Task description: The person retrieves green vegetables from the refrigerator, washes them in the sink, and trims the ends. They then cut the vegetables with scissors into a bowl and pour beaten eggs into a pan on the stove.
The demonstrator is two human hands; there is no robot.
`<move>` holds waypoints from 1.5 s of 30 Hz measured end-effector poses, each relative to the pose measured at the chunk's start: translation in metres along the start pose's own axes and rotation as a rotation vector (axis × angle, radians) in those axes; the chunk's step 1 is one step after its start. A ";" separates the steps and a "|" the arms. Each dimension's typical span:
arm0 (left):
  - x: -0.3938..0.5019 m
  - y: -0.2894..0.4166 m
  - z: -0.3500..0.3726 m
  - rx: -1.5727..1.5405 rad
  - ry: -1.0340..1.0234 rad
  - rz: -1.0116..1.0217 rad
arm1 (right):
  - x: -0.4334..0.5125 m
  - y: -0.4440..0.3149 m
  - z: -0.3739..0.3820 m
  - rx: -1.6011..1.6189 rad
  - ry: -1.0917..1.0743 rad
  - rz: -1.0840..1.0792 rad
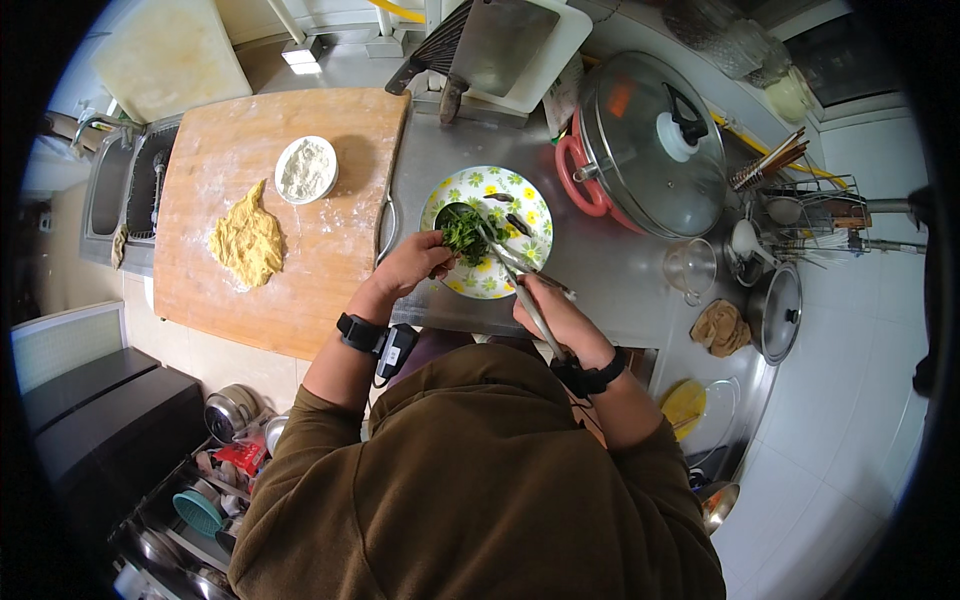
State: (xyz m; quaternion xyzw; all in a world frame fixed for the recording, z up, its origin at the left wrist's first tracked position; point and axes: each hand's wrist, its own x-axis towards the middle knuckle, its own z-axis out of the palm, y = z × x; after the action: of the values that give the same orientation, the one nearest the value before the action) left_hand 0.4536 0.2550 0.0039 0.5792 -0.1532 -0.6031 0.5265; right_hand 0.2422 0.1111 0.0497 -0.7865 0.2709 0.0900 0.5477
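Before me a round plate [536,259] with a yellow-and-green flower print stands on the metal counter. Chopped leafy greens [466,234] are heaped at its left side, over what looks like the dark bowl of a ladle [444,214]. My left hand [414,262] pinches the lower left of the greens at the plate's rim. My right hand [553,309] grips a long grey metal handle [529,304] that reaches up to the greens. A second metal piece [541,276] lies beside it; I cannot tell whether they are one tool. Two small dark pieces [517,223] lie on the plate.
To the left, a floured wooden board [315,277] carries yellow dough [249,238] and a white bowl of flour [306,171]. Cleavers [499,56] stand in a rack at the back. A lidded red pan [645,150], a glass cup [688,268] and a brown cloth [720,328] are at the right.
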 end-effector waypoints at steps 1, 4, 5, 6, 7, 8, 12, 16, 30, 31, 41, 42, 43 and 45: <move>0.000 0.000 0.001 -0.054 -0.020 0.019 | -0.001 0.000 0.000 -0.044 -0.018 -0.033; -0.003 0.006 0.008 -0.098 -0.007 0.041 | -0.002 0.001 0.001 -0.066 -0.143 0.094; -0.004 0.009 0.011 -0.052 -0.016 0.049 | -0.001 0.001 0.002 -0.039 -0.149 0.076; -0.005 0.012 0.013 -0.013 -0.031 0.057 | 0.000 0.001 0.003 -0.011 -0.136 0.047; -0.006 0.014 0.015 0.018 -0.051 0.079 | 0.001 0.000 0.005 0.022 -0.139 0.042; -0.006 0.016 0.019 0.003 -0.042 0.061 | 0.003 -0.001 0.006 0.034 -0.113 0.013; -0.006 0.020 0.023 0.006 -0.050 0.066 | 0.006 -0.005 0.008 0.144 -0.102 0.027; -0.003 0.018 0.017 0.060 0.004 0.014 | 0.006 -0.009 0.007 0.448 -0.155 0.203; 0.004 0.002 0.016 -0.206 0.078 0.077 | -0.001 0.003 0.003 0.133 -0.145 0.135; 0.003 0.004 0.017 -0.214 0.061 0.114 | -0.001 0.000 0.004 0.117 -0.149 0.119; 0.002 0.008 0.022 -0.105 0.131 0.047 | 0.007 -0.017 0.006 0.436 -0.184 0.276; 0.002 0.008 0.022 -0.098 0.173 0.063 | 0.006 -0.017 0.005 0.451 -0.190 0.283; 0.002 0.009 0.023 -0.097 0.204 0.080 | 0.005 -0.017 0.004 0.466 -0.196 0.290; 0.001 0.013 0.022 0.122 0.294 0.169 | 0.002 -0.017 -0.001 0.309 -0.146 0.206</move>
State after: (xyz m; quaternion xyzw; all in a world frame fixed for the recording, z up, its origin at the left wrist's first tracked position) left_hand 0.4411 0.2397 0.0195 0.6771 -0.1592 -0.4551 0.5559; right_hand 0.2523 0.1143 0.0628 -0.6527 0.3200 0.1596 0.6679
